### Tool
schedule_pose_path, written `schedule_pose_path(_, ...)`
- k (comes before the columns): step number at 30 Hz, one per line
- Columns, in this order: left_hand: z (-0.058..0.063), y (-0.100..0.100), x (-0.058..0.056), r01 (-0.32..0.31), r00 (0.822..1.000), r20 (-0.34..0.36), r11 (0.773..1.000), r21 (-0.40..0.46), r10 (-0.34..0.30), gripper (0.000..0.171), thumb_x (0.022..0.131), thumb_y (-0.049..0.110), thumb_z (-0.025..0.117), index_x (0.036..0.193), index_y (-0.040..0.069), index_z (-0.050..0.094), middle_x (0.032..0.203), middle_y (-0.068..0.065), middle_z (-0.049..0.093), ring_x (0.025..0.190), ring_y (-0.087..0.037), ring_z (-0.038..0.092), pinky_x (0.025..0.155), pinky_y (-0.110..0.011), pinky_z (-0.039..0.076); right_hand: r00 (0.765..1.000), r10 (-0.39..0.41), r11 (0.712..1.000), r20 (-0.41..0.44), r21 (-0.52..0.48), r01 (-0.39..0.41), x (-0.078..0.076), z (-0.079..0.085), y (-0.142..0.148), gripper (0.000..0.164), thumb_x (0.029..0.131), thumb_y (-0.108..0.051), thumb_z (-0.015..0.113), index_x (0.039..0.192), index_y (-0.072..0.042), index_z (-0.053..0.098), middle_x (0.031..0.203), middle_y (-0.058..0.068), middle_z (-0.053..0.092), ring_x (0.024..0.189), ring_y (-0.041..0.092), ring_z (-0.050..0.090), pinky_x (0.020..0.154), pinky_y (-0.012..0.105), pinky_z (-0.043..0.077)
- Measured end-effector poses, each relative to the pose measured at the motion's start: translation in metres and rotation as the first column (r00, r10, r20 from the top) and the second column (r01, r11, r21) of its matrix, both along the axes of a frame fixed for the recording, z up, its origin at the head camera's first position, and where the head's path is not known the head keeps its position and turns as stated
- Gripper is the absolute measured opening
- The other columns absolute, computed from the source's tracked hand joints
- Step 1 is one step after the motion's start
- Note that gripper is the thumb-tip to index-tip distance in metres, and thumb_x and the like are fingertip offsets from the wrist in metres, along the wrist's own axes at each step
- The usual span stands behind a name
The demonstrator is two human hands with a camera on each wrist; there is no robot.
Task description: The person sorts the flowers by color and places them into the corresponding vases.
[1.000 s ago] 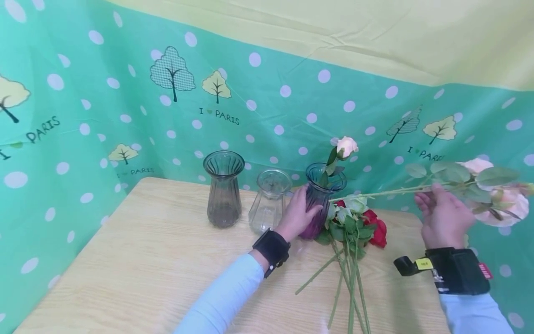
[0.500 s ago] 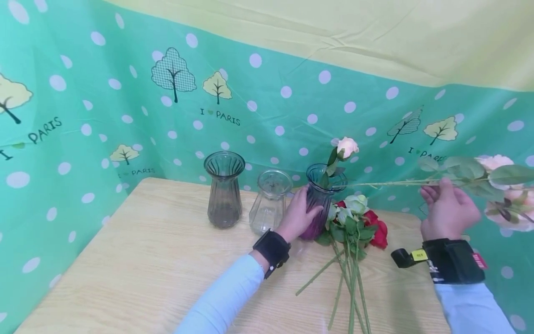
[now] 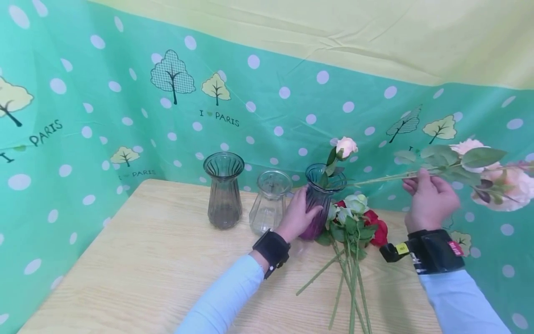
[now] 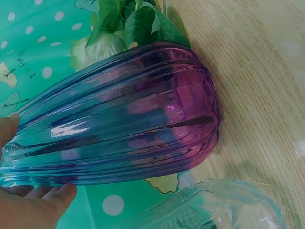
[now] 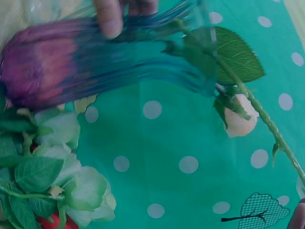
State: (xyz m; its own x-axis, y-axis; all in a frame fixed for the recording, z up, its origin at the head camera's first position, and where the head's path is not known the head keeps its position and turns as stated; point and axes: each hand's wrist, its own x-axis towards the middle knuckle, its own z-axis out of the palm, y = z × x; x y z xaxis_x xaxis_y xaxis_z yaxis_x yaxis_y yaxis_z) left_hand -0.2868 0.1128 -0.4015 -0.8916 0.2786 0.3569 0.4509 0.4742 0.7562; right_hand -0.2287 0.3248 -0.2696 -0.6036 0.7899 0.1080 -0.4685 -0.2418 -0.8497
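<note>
My left hand (image 3: 297, 215) grips a ribbed glass vase (image 4: 143, 109), blue at the top and purple at the base, standing on the table. One pale pink rose (image 3: 346, 147) leans out of its mouth. My right hand (image 3: 429, 202), off to the right, pinches the stem (image 5: 257, 107) of a spray of pink roses (image 3: 505, 185), held nearly level with its blooms pointing right. The cut end of that stem lies at the vase's mouth; in the right wrist view it overlaps the glass. Whether it is inside the rim I cannot tell.
Left of the held vase stand a clear glass vase (image 3: 267, 211) and a grey glass vase (image 3: 224, 202). Whitish-green roses (image 3: 356, 203) and red roses (image 3: 378, 232) lie to its right, their stems pointing toward the near edge. A dotted curtain (image 3: 267, 106) hangs behind the table.
My right hand moved right and up, then back left, with the rose spray. Its stem end has risen from in front of the vase's side to the rim. The left hand stayed put.
</note>
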Motion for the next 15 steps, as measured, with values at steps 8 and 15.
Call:
schedule_pose_path(8,0.000,0.001,0.000,0.002,1.000,0.007,1.000,-0.003,-0.002,0.069,0.092,0.033,0.059,0.143,-0.001,0.028,0.143,-0.019,0.041,0.132,-0.029,0.041,0.111,-0.038,0.036,1.000,0.020,0.997,-0.005,0.076,-0.020,-0.005,-0.002,-0.009,0.019,0.076,-0.011,0.076,0.085,-0.001,0.062,0.076,0.009,0.069,0.061,0.016,0.067,0.061,0.023,0.058)
schedule_pose_path(15,-0.001,0.001,-0.001,0.001,1.000,0.015,1.000,0.002,-0.001,0.070,0.091,0.033,0.059,0.144,-0.001,0.028,0.143,-0.018,0.040,0.133,-0.029,0.041,0.111,-0.038,0.036,1.000,0.007,0.987,0.013,0.162,-0.009,-0.009,-0.002,-0.016,0.017,0.079,-0.011,0.073,0.085,-0.002,0.061,0.074,0.005,0.069,0.060,0.013,0.066,0.061,0.020,0.058)
